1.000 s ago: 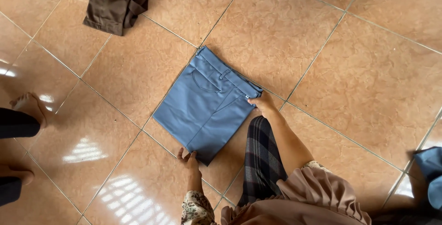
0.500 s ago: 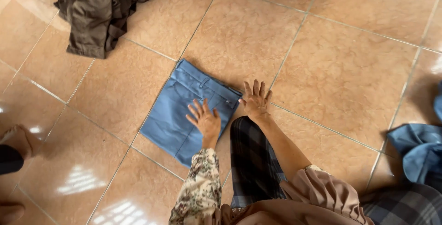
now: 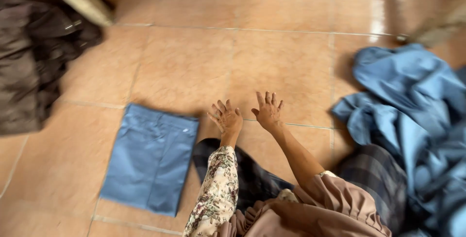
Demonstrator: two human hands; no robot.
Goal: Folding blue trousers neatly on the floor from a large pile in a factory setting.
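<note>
Blue folded trousers (image 3: 150, 162) lie left of left hand (image 3: 226, 118) and right hand (image 3: 268, 111); both open, fingers spread, holding nothing.

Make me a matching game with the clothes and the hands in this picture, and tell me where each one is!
Things:
1. folded blue trousers
2. crumpled blue cloth
3. dark brown clothes
4. left hand and right hand

Places:
A. far left edge
B. middle, fingers spread over the floor tiles
C. right side, in a heap
D. flat on the floor, left of the hands

Pairs: 1-D, 2-C, 3-A, 4-B
</note>
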